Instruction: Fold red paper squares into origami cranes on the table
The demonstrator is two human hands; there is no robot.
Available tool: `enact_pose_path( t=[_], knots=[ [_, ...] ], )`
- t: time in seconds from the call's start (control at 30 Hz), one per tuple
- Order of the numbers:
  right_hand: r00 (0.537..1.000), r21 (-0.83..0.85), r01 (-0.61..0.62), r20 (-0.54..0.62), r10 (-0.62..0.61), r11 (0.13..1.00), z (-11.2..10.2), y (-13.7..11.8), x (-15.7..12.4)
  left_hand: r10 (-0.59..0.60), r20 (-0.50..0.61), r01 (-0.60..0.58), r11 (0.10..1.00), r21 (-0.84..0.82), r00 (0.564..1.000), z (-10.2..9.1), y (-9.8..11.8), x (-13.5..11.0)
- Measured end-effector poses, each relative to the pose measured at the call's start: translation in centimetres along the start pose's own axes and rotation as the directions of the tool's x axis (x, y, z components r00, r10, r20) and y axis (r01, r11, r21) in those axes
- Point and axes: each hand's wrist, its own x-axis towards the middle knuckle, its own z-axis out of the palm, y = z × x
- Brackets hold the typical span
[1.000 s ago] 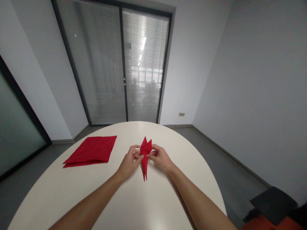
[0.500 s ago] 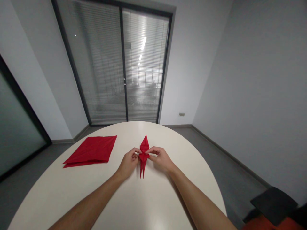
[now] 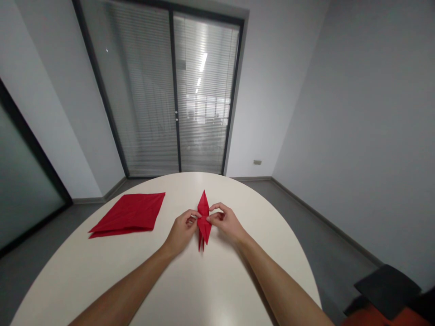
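A narrow piece of folded red origami paper [image 3: 204, 209] sits between my hands at the middle of the table. It has a pointed top, a flap pointing down toward me, and two thin legs partly behind that flap. My left hand [image 3: 183, 228] pinches its left edge, fingers curled. From the other side, my right hand [image 3: 228, 224] grips the right edge near the middle crease with its thumb and fingers, while the index finger is lifted apart by the upper part. Fingertips hide parts of both edges.
On the left of the round white table [image 3: 170, 290] lies a larger folded red sheet [image 3: 131, 212]. A dark chair [image 3: 387, 290] with something orange stands at the lower right. Beyond the table are a glass door with blinds [image 3: 204, 136] and grey walls.
The front flap of the origami paper has come down toward me and now covers part of the two legs. My right index finger has lifted off the paper; my left hand stays put.
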Motion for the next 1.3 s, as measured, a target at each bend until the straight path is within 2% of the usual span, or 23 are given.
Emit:
enact_pose_path(
  t=[0.3,0.43,0.57,0.73,0.87,1.13,1.3],
  knots=[
    [0.997,0.111,0.062,-0.046,-0.057,0.992,0.0,-0.1,0.2,-0.041,-0.027,0.040,0.998,-0.045,0.999,0.0,0.5,-0.2],
    [0.999,0.201,-0.004,0.041,-0.004,0.980,0.0,0.2,0.1,-0.097,-0.051,0.094,0.994,-0.063,0.994,0.0,0.3,0.1],
    [0.999,0.252,-0.033,0.021,0.028,0.967,0.0,0.7,0.2,-0.139,-0.044,0.134,0.987,-0.092,0.989,-0.1,0.1,0.3],
    [0.998,0.177,0.028,0.047,-0.037,0.984,0.0,0.9,0.4,-0.165,-0.036,0.157,0.973,-0.171,0.986,0.0,-0.4,0.5],
    [0.997,0.078,0.081,0.011,-0.082,0.994,-0.1,1.1,0.5,-0.175,-0.002,0.171,0.964,-0.204,0.985,0.1,-0.6,0.5],
    [0.997,-0.022,0.074,0.005,-0.074,0.997,-0.1,0.8,0.4,-0.105,-0.074,0.100,0.993,-0.070,0.992,-0.3,-0.3,0.5],
    [0.986,-0.138,0.159,-0.027,-0.165,0.977,0.3,-0.7,0.0,-0.005,-0.101,0.013,0.997,0.074,0.995,-0.6,0.0,0.3]
  ],
)
